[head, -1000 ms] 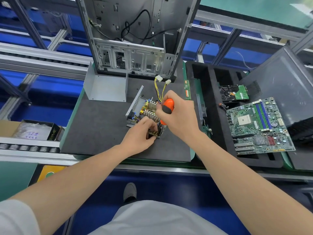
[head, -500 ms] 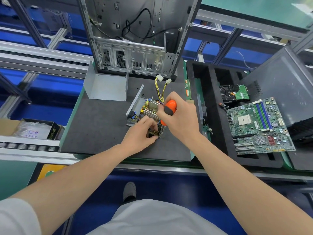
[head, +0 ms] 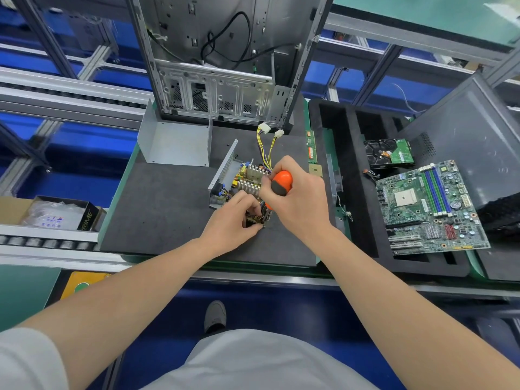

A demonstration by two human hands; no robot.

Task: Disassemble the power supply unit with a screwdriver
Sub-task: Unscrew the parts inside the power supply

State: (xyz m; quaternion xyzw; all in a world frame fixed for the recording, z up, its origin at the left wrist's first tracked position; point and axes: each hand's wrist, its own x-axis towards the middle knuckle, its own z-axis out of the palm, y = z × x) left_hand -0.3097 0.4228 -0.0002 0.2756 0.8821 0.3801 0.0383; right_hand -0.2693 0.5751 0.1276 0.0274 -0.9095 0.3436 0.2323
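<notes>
Toward the front edge of the mat (head: 168, 215), left hand (head: 232, 222) pinches the power supply unit (head: 242, 181), right hand (head: 299, 201) grips the screwdriver (head: 281, 182); advise keeping it square.

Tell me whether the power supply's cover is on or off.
Off. The power supply unit shows bare heatsinks; a grey metal cover sits apart on the mat.

Bright, even overhead light, soft shadows; wide-angle bending at the edges, slight blur in the far-left rails (head: 42, 88).
</notes>
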